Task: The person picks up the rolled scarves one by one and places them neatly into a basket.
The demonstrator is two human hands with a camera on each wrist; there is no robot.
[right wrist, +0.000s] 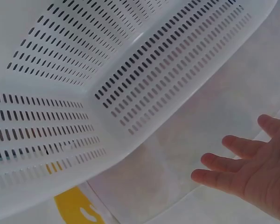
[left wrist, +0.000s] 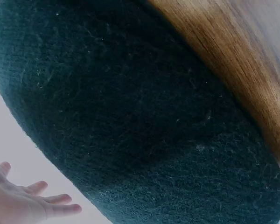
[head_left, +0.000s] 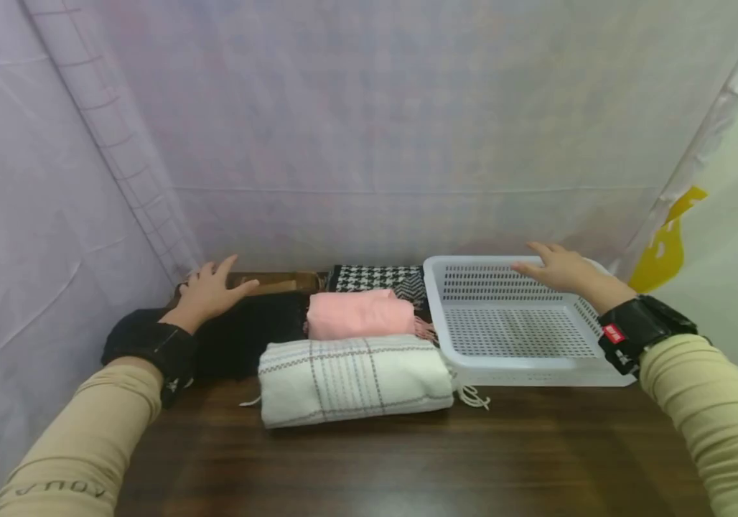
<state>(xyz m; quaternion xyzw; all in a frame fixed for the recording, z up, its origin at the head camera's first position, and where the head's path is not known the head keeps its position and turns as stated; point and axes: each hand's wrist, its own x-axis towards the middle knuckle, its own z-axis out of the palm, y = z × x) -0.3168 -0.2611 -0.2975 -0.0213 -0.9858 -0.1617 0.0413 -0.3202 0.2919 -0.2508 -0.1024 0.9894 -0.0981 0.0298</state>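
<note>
My left hand (head_left: 210, 291) is spread above a dark, fuzzy knit roll (left wrist: 130, 112), which looks black in the head view. Over the right side of a white plastic basket (head_left: 446, 337) hovers my right hand (head_left: 563, 271), fingers extended and holding nothing. The basket's slotted floor is bare. Left of the basket lie a rolled pink scarf (head_left: 359, 316) with a fringe and, in front of it, a cream roll (head_left: 352, 380) with striped checks and tassels. A folded black-and-white houndstooth cloth (head_left: 378, 276) sits behind the pink scarf.
Brown folded items (head_left: 285, 282) lie at the back left, partly behind my left hand. A dark wooden table (head_left: 375, 467) carries everything. White cloth curtains (head_left: 369, 129) hang behind and at the left. Yellow decoration (head_left: 662, 248) is on the right wall.
</note>
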